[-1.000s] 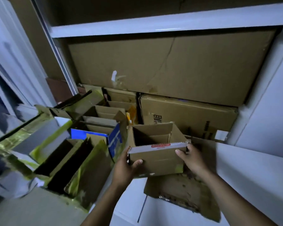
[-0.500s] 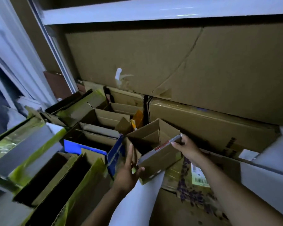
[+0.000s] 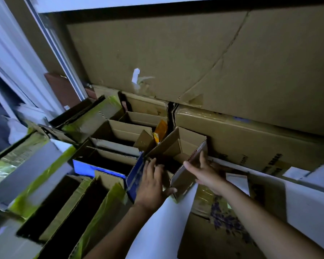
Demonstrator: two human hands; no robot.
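Both hands on the small box [image 3: 178, 152]: open-topped brown cardboard, flaps up. It sits tilted, corner-on to the camera, in the gap btwn the blue box [image 3: 134, 176] on its left and the closed carton [image 3: 241, 139] behind and to its right; far corner is close against that carton, touching or not I can't tell; base hidden by the hands, so can't tell what it rests on.

Left hand [image 3: 151, 182] lies along the box's near-left wall, fingers fairly straight and pointing up twd the rim, thumb hooked round the near corner low down; so it grips the box, not spread wide. Right hand [image 3: 207, 174] holds the near-right wall w/ its grey outer face; thumb reaches across the top edge near the corner, one finger runs up along the far end of the wall; other fingers hidden behind it.

Left of the small box is a row of other open boxes, flaps up, several of them green-taped boxes [image 3: 94, 118]; an orange packet [image 3: 160, 129] stands just behind the small box's left wall. At the back a large creased cardboard sheet [image 3: 176, 58] stands upright, w/ a white tape scrap [image 3: 135, 74] on it; white shelf [image 3: 138, 3] edge above. Near side: a white board [image 3: 157, 227] btwn the forearms; right of it a printed carton [image 3: 223, 217] w/ purple pattern. Light is dim; left edge blurred.
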